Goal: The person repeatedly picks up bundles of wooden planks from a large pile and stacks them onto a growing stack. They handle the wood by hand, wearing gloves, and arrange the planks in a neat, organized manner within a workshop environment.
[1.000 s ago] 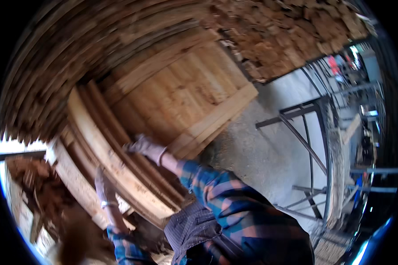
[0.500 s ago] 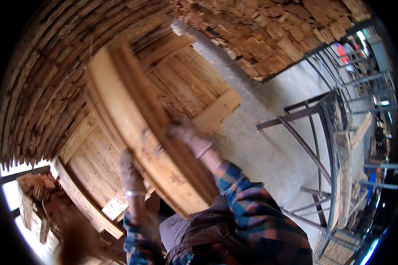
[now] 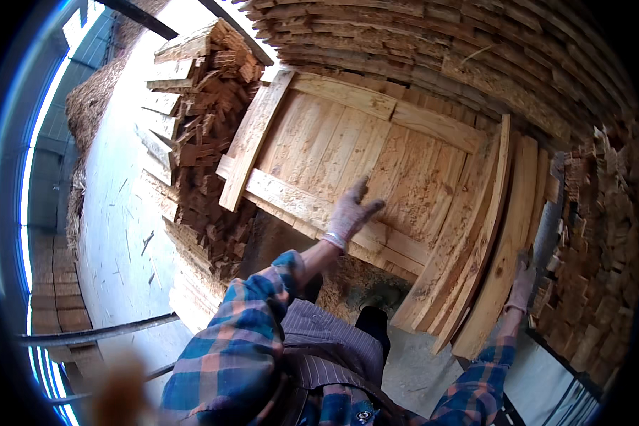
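Note:
My left hand, in a pale work glove, hovers with its fingers spread over the front edge of a low stack of planks. Nothing is in it. At the stack's right end several long boards stand on edge, side by side and leaning. My right hand, gloved too, lies along the outer face of the rightmost board, its fingers stretched out and partly hard to make out. A loose crosspiece lies across the stack's left end.
A heap of stacked wood offcuts stands on the left. Tall layered timber rises behind, and another pile is at the right. Dark metal bars cross the lower left.
The bundle of boards both hands were carrying now stands at the stack's right end. My left hand has let go and moved over the planks. The view has turned left.

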A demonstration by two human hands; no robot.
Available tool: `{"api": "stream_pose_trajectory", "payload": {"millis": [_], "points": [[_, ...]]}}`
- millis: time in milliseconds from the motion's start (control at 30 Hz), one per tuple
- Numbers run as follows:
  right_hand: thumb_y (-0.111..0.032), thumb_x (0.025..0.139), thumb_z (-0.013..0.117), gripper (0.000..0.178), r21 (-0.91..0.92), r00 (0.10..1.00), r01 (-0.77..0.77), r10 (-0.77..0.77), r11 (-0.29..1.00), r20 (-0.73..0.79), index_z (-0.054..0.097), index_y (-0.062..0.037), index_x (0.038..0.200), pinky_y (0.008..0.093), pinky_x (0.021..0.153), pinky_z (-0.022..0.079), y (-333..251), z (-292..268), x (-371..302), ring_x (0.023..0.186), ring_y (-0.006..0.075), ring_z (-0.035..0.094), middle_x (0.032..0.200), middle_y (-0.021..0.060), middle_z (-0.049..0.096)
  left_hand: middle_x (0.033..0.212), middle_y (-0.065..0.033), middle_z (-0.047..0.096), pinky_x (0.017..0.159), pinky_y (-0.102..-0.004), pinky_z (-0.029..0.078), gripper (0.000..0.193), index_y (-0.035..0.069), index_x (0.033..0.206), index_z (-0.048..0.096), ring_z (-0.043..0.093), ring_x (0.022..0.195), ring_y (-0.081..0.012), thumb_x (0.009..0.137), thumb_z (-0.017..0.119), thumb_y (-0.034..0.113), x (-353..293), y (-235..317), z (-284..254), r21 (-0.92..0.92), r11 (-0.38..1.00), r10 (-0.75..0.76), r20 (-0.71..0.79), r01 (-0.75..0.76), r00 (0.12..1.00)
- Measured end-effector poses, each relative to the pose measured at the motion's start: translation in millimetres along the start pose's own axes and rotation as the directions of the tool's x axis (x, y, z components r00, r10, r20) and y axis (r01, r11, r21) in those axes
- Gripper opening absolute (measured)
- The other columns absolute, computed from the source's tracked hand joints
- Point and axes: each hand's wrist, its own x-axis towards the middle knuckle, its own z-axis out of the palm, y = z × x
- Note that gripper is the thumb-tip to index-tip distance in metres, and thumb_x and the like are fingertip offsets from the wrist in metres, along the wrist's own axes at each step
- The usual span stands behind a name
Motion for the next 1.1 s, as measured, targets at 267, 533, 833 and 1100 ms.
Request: {"api": "stream_pose_trajectory", "payload": {"millis": [267,533,833,1100], "points": [[-0.043,0.091,0.054,0.063,0.202,0.919,0.388,-0.393,0.899,-0.016,0.039,-0.0053,0.139,0.0422,0.102,0.039,-184.9,-24.8,-110.2,0.122,0.0368,0.048,0.138,0.0192,0.045,0.139,-0.0235,0.042,0.106,-0.0365,0.035,0.101,-0.001,0.141,0.031,0.042,0.128,-0.0353,0.067,0.079,0.048,6.3,-7.7,-301.3,0.576,0.646,-0.033,-0.634,0.500,0.773],[-0.051,0.064,0.073,0.083,-0.133,0.454,0.886,-0.774,0.444,0.441,0.044,-0.0186,0.136,0.0498,0.100,0.033,-360.6,221.1,-222.6,0.116,0.0307,0.044,0.126,0.0152,0.045,0.130,-0.0213,0.052,0.101,-0.0376,0.038,0.105,0.004,0.144,0.027,0.051,0.120,-0.0338,0.062,0.077,0.046,110.4,-26.3,-363.2,0.754,0.504,-0.166,-0.394,0.421,0.904],[-0.042,0.058,0.077,0.089,-0.289,0.601,0.794,-0.618,0.535,0.507,0.042,-0.0185,0.136,0.0526,0.096,0.032,-387.2,260.5,-221.5,0.102,0.0319,0.047,0.110,0.0137,0.047,0.137,-0.0156,0.046,0.097,-0.0428,0.044,0.105,0.013,0.147,0.020,0.048,0.124,-0.0318,0.065,0.076,0.048,151.3,4.8,-440.9,0.733,0.493,-0.293,-0.368,0.469,0.882],[-0.045,0.061,0.073,0.087,-0.372,0.618,0.782,-0.545,0.500,0.566,0.043,-0.0116,0.136,0.0500,0.104,0.029,-393.0,262.4,-217.2,0.119,0.0352,0.040,0.131,0.0150,0.042,0.144,-0.0160,0.038,0.101,-0.0428,0.041,0.107,0.018,0.149,0.016,0.045,0.127,-0.0309,0.065,0.077,0.045,193.6,-21.3,-448.1,0.656,0.580,-0.340,-0.343,0.483,0.875]]}}
